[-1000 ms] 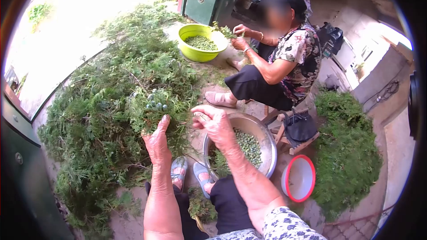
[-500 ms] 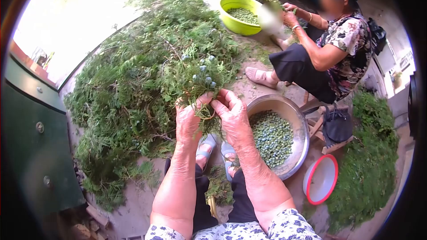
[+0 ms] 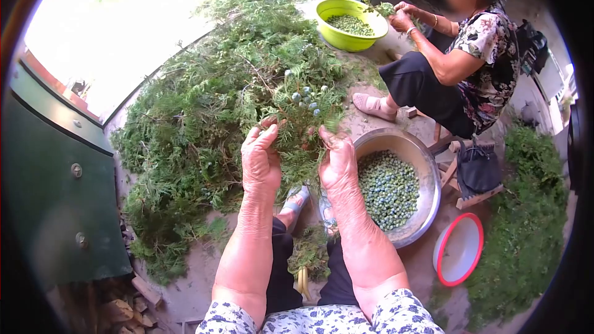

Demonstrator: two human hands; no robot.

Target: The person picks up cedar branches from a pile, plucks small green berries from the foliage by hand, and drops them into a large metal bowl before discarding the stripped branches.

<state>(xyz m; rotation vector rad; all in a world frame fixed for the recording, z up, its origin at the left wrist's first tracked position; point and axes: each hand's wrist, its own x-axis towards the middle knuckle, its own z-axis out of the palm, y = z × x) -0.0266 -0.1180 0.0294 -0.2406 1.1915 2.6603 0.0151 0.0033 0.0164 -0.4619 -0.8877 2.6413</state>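
In front of me, my left hand (image 3: 262, 156) is closed with thumb and fingers pinching the left side of an evergreen sprig (image 3: 301, 130). Round bluish cones (image 3: 304, 98) sit at the sprig's upper end. My right hand (image 3: 338, 158) is curled at the sprig's right side, its fingertips closed on a slightly blurred green piece. Just right of that hand stands a metal basin (image 3: 431, 195) with many green and bluish cones (image 3: 388, 188) inside. Behind both hands lies a large heap of cut evergreen branches (image 3: 198, 130).
Another person (image 3: 458, 68) sits at the right, holding a sprig beside a lime-green basin (image 3: 352, 42) of cones. A red-rimmed white bowl (image 3: 455, 253) is tilted near a wooden stool (image 3: 479, 195). More greenery (image 3: 520, 247) covers the right floor. A green metal door (image 3: 59, 198) is at the left.
My hands have moved apart, having been together at the sprig's base. The view has shifted slightly, so the surroundings sit further right. The other person still handles a sprig.
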